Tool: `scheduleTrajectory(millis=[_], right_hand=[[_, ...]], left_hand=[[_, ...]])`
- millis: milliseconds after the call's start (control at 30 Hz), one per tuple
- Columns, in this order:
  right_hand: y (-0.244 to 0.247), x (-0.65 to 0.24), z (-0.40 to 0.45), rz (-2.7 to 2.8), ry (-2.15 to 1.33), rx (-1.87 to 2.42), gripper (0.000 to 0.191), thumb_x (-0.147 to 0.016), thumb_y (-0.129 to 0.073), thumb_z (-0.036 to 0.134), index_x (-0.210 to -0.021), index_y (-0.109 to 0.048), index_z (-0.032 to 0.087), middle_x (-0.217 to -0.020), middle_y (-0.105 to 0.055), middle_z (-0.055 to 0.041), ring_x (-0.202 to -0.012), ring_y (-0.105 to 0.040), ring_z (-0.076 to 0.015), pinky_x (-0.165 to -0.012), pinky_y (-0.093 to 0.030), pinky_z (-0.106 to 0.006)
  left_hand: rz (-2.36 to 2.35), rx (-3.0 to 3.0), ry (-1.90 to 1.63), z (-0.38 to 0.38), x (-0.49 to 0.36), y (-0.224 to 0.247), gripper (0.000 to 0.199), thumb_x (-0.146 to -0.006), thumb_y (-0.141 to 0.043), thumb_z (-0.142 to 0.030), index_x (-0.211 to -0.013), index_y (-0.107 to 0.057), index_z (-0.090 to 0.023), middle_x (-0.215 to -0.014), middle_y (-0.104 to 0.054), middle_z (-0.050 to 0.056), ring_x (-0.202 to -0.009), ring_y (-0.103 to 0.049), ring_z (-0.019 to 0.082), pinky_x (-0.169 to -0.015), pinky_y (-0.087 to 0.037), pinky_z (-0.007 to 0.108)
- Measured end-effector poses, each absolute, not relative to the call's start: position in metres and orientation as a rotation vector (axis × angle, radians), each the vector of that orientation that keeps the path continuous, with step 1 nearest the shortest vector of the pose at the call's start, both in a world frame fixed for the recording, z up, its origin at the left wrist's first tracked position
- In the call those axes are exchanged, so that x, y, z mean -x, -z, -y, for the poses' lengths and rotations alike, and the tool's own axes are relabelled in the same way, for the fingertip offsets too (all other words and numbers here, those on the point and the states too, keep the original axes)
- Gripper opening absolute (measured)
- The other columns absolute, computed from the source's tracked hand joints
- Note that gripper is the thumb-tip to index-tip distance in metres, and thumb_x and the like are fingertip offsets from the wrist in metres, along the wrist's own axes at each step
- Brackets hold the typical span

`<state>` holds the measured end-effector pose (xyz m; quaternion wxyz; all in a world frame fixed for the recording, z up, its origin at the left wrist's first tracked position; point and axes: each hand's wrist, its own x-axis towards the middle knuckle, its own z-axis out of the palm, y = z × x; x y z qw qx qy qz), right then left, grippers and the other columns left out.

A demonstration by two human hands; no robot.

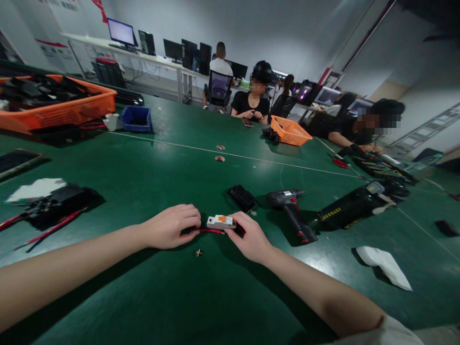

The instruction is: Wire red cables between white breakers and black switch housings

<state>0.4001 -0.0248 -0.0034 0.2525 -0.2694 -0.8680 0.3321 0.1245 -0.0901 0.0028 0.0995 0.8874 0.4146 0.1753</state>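
Note:
My right hand point(251, 235) is closed on the right end of a small white circuit breaker point(216, 222) with an orange toggle. A short red wire point(211, 231) runs just below the breaker. Its left end goes into the curled fingers of my left hand point(176, 226), and its bare tip points toward my right fingertips. Whether the wire touches the breaker I cannot tell. A small brass-coloured screw-like piece point(199, 252) lies on the green table point(172, 297) below my left hand. Beyond my right hand is a black box-shaped part point(241, 197).
To the right lie a cordless drill point(293, 215), a black cylindrical tool point(354, 206) and a white curved piece point(386, 266). Black parts with red cables point(57, 206) lie left. Farther back are orange baskets point(97, 99), a blue bin point(136, 117) and two seated people across the table.

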Motion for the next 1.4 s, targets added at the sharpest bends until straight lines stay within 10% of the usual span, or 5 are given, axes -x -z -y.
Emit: scheduleTrajectory(millis=[1400], right_hand=[[0.0016, -0.4013, 0.0238, 2.373, -0.956, 0.755, 0.018, -0.093, -0.059, 0.019, -0.111, -0.061, 0.02, -0.105, -0.064, -0.006, -0.093, -0.061, -0.0206, -0.08, -0.051, -0.035]], left_hand=[[-1.226, -2.688, -0.382, 0.0888, -0.1255, -0.004, 0.03, -0.102, -0.041, -0.028, -0.081, -0.061, -0.018, -0.074, -0.061, 0.003, -0.071, -0.053, 0.016, -0.068, -0.037, 0.031]])
